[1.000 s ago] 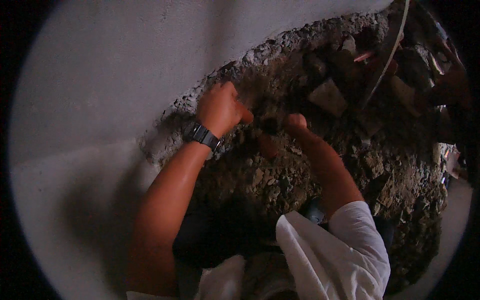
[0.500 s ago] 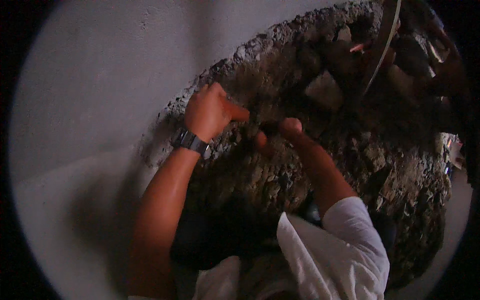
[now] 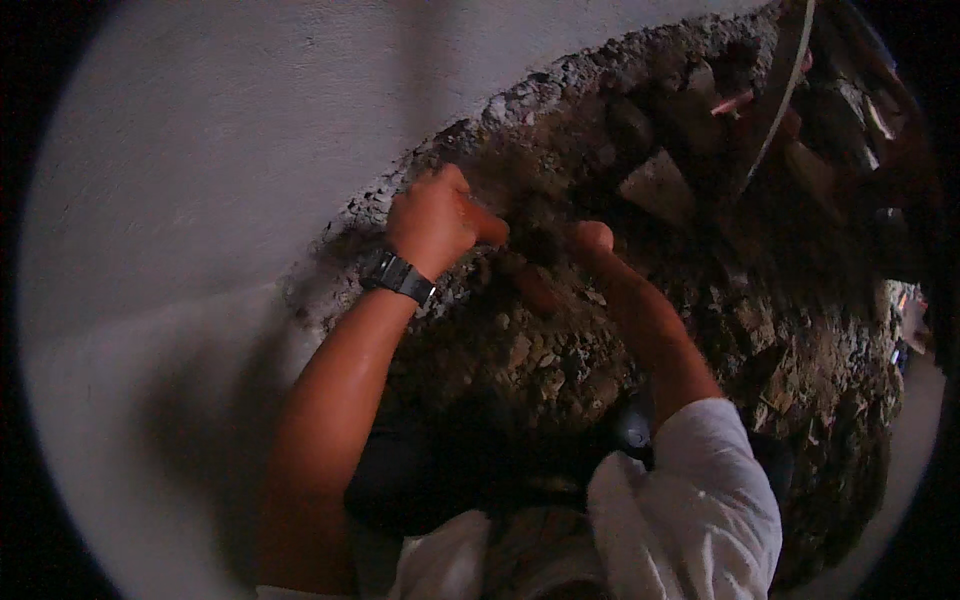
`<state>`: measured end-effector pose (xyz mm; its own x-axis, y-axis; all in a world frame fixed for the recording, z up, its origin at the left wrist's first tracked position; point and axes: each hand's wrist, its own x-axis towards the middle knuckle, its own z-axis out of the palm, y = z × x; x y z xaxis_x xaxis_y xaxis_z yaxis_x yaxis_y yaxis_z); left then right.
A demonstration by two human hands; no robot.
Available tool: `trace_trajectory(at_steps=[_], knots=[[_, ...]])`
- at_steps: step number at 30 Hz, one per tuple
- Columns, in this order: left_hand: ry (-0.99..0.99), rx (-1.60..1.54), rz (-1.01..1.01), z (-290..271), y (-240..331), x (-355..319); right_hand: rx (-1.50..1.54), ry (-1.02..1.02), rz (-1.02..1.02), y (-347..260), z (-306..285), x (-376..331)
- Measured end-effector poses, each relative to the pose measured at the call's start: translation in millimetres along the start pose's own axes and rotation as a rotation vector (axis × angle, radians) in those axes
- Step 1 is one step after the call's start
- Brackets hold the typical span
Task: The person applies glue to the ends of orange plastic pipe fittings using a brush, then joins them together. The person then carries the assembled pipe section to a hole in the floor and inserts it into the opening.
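both hands (image 3: 440,215) (image 3: 592,238) have crept further up the rubble (image 3: 540,350).

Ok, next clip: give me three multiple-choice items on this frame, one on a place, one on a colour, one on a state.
1. Where is the wristwatch?
A. on the left wrist
B. on the right wrist
C. lying in the rubble

2. What colour is the sleeve on the right arm?
A. red
B. white
C. green

3. How is the left hand held?
A. flat, palm open on the smooth wall
B. hanging away from the wall
C. curled into a fist at the edge of the broken patch

Answers:
1. A, the dark band sits just below the left hand.
2. B, the rolled cloth at the upper right arm is white.
3. C, the fingers are curled in against the rubble where the pale wall breaks off; what they grip, if anything, is hidden. The right hand is beside it in the debris.
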<state>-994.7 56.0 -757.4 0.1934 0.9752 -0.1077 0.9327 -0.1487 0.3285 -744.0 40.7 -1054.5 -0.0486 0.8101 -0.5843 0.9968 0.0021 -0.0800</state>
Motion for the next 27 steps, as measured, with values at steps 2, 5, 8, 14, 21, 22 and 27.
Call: trace_trajectory(at_steps=[2, 5, 8, 14, 21, 22, 27], knots=[[-0.019, 0.007, -0.032, 1, -1, -6, -0.113, -0.065, -0.154, -1, -4, 2], [-0.001, -0.004, -0.032, -3, 4, 9, -0.249, 0.01, -0.197, 31, -13, 7], [0.002, -0.012, -0.078, 1, -9, -10, -0.304, -0.068, -0.284, 9, -69, -25], [-0.01, -0.011, -0.08, -3, 4, 1, -0.01, 0.004, 0.015, -14, -1, -12], [-0.025, 0.06, -0.074, 1, -9, -3, -0.31, -0.148, -0.223, -4, -62, -31], [-0.024, 0.079, -0.059, 1, -7, -3, -0.27, -0.135, -0.237, 6, -85, -49], [-0.053, 0.092, -0.001, -1, 5, 3, -0.208, -0.032, -0.167, 109, -80, -72]])
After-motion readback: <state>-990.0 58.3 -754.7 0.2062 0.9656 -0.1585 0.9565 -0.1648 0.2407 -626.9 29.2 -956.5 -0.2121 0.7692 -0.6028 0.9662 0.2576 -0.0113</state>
